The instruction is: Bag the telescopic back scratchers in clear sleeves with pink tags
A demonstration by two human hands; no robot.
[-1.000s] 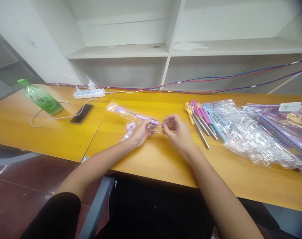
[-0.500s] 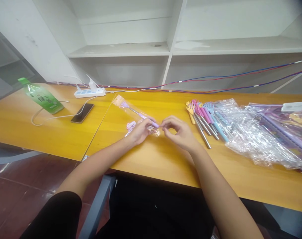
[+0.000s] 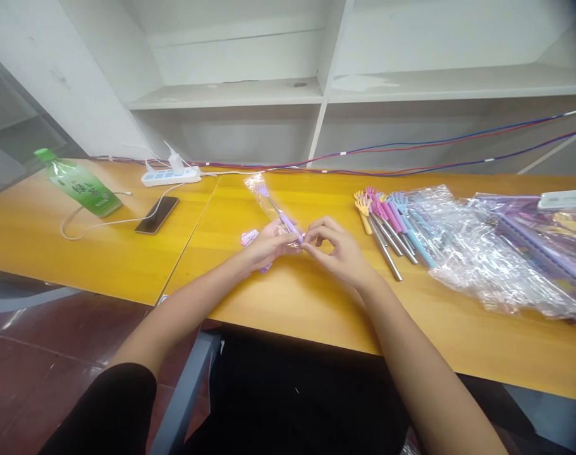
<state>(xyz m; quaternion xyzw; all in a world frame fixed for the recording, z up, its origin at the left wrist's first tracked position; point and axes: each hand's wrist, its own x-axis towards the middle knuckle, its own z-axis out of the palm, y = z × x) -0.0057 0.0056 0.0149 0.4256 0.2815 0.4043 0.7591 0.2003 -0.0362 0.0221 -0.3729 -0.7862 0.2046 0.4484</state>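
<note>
A purple back scratcher (image 3: 288,221) with a claw-shaped head lies inside a clear plastic sleeve (image 3: 256,182), its head pointing away from me. My left hand (image 3: 271,243) is closed around the handle and the sleeve. Thumb and forefinger of my right hand (image 3: 335,249) pinch at the near end of the handle, where the sleeve's opening is; whether they grip plastic or handle is hard to make out. Partly behind my left hand, small pink and purple printed cards (image 3: 248,237) lie on the table.
Several back scratchers (image 3: 387,221) in yellow, pink, purple and blue lie in a pile on the right. Beside them are crumpled clear plastic sleeves (image 3: 496,259) and a purple printed package (image 3: 553,234). Leftward sit a phone (image 3: 157,215), a green bottle (image 3: 85,186) and a power strip (image 3: 171,176).
The wrapped back scratcher has swung to a steeper angle, its head moving right and away. My left hand has turned with it, and my right fingers have come onto the handle's end.
</note>
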